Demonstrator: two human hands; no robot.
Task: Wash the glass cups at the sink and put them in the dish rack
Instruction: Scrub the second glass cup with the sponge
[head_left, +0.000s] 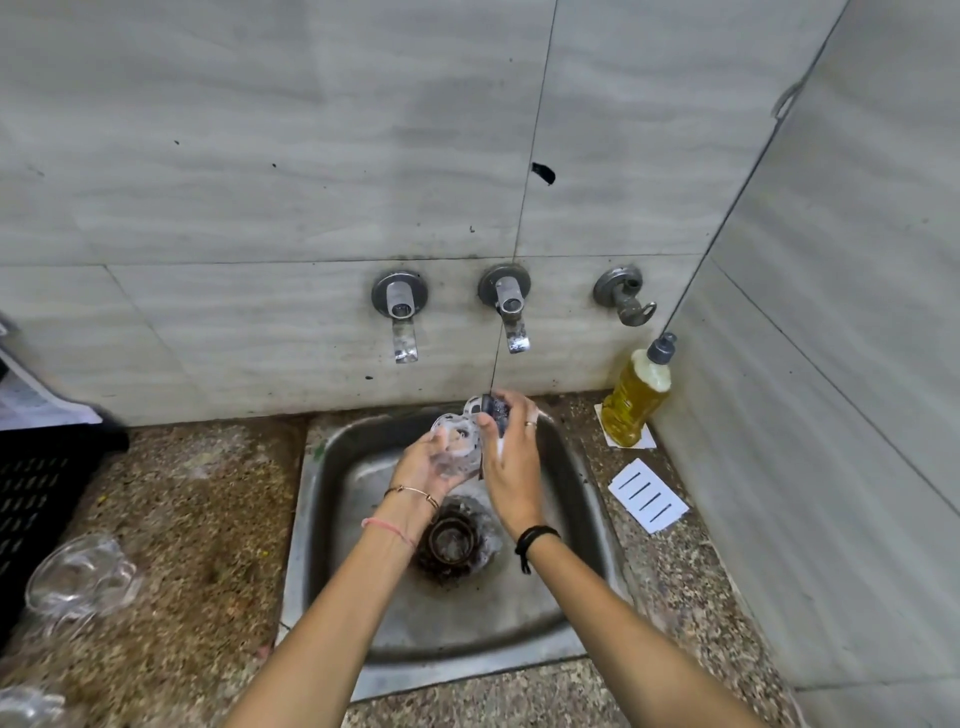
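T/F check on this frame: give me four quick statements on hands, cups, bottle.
1. The left hand holds a glass cup over the sink. True.
2. The right hand is empty. False: it grips a dark scrubber.
3. The yellow bottle stands left of the sink. False: it stands on the right, in the wall corner.
4. Other cups lie on the counter left of the sink. True.

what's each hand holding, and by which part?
Left hand grips a glass cup round its side wall. Right hand pinches a dark scrubber; which part of it cannot be told.
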